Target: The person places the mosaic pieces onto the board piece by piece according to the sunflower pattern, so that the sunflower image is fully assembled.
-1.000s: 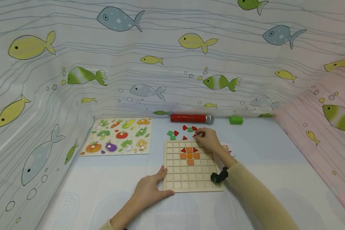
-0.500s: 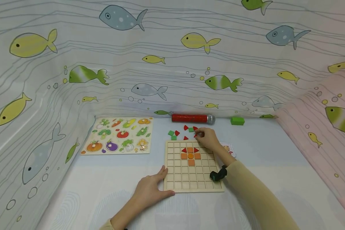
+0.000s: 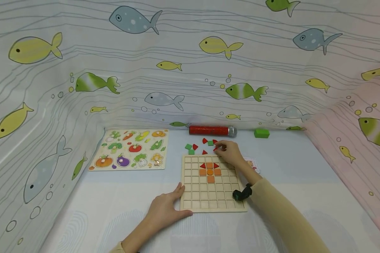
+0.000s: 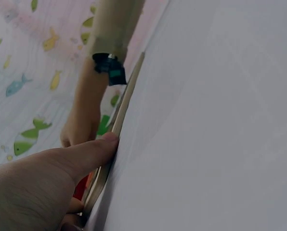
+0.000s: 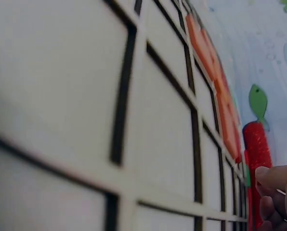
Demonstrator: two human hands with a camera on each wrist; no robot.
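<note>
A square wooden grid board [image 3: 206,196] lies in front of the person. Set in its upper cells are orange square tiles [image 3: 210,179], an orange round tile [image 3: 210,172] and two red triangular tiles [image 3: 203,166]. The left hand [image 3: 164,209] rests at the board's near left corner, thumb along the front edge and fingers against the left side; in the left wrist view the thumb [image 4: 97,151] presses the rim. Beyond the far edge, the right hand [image 3: 229,153] pinches a small red tile [image 3: 215,149], partly hidden by the fingertips.
Loose red tiles [image 3: 195,147] and green square tiles [image 3: 188,146] lie behind the board. A red microphone [image 3: 209,130] and a green block [image 3: 261,133] stand farther back. A vegetable puzzle board [image 3: 130,154] is at left. A printed card [image 3: 254,164] lies partly under the right forearm.
The head view shifts slightly. The right hand stays over the loose tiles with its fingertips at the red tile, and the left hand keeps its place at the board's corner.
</note>
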